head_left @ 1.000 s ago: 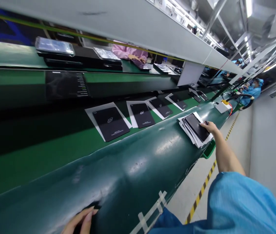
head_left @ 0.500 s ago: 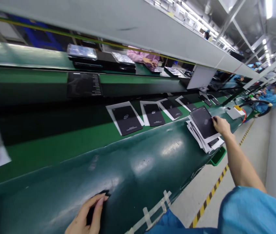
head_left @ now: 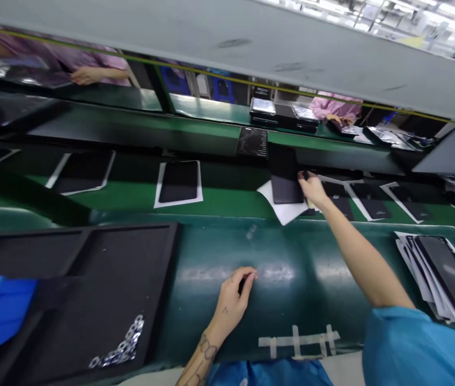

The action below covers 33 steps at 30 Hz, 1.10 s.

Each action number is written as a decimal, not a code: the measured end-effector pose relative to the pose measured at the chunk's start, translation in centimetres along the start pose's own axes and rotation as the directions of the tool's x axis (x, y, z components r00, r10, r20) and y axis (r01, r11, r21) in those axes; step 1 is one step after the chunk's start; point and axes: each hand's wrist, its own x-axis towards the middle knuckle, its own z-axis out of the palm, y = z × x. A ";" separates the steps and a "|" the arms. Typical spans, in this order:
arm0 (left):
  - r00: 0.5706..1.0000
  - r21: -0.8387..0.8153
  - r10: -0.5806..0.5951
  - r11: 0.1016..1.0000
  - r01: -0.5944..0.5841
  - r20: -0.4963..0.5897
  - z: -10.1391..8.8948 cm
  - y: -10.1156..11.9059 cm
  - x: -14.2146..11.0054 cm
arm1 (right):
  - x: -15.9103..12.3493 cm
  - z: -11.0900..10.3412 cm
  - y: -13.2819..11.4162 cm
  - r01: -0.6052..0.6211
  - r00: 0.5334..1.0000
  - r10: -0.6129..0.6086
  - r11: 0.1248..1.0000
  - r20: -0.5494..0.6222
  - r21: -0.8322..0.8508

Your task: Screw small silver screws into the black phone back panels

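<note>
Beyond the curled left hand point(head_left: 233, 300), whether it holds anything unclear, the right hand point(head_left: 312, 190) grasping the edge of a black panel point(head_left: 286, 179) just to its left, white paper point(head_left: 286, 213) beneath, stacked panels point(head_left: 450, 268) to its right.

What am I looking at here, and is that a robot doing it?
No robot here! These are a person's own two bare hands, seen by a camera worn on their head, looking forward and down.

The right hand has a flat black panel by its edge, with a white sheet underneath. The left hand is over the green table, fingers curled; I can't tell whether it holds anything.

To the left is a black tray with shiny little rings. To the right is a messy stack of sheets and panels. Someone in pink sits across.
</note>
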 end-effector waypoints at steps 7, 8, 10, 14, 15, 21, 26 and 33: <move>0.999 -0.048 -0.004 0.999 0.005 0.039 0.1 0.2 0.2 | 2.9 10.5 -3.3 -0.134 0.981 0.142 0.989 0.134 -0.065; 0.999 -0.047 -0.009 0.999 0.011 0.046 0.1 0.3 0.2 | 2.9 10.8 -3.4 -0.151 0.977 0.160 0.986 0.138 -0.073; 0.998 -0.047 -0.018 0.999 0.020 0.054 0.0 0.5 0.3 | 2.9 10.9 -3.7 -0.163 0.977 0.171 0.984 0.127 -0.075; 0.999 -0.063 -0.008 0.998 0.011 0.050 -0.2 0.9 0.3 | 2.5 8.2 -4.9 -0.130 0.986 0.133 0.991 0.096 -0.041; 0.999 -0.076 -0.013 0.997 0.016 0.048 -0.2 0.9 0.3 | 2.1 6.8 -5.2 -0.114 0.989 0.116 0.993 0.086 -0.029; 0.989 -0.251 -0.145 0.958 0.140 -0.001 0.0 0.4 -0.1 | -5.3 -5.3 -8.6 0.278 0.956 -0.264 0.954 0.126 -0.113; 0.975 -0.337 -0.215 0.924 0.182 -0.062 -1.4 0.0 0.4 | -16.6 -5.7 -11.6 0.421 0.797 -0.181 0.851 0.576 -0.315; 0.976 -0.011 -0.198 0.980 0.198 -0.091 -6.4 0.8 3.6 | -21.7 4.7 -10.3 0.345 0.598 -0.253 0.938 0.761 0.040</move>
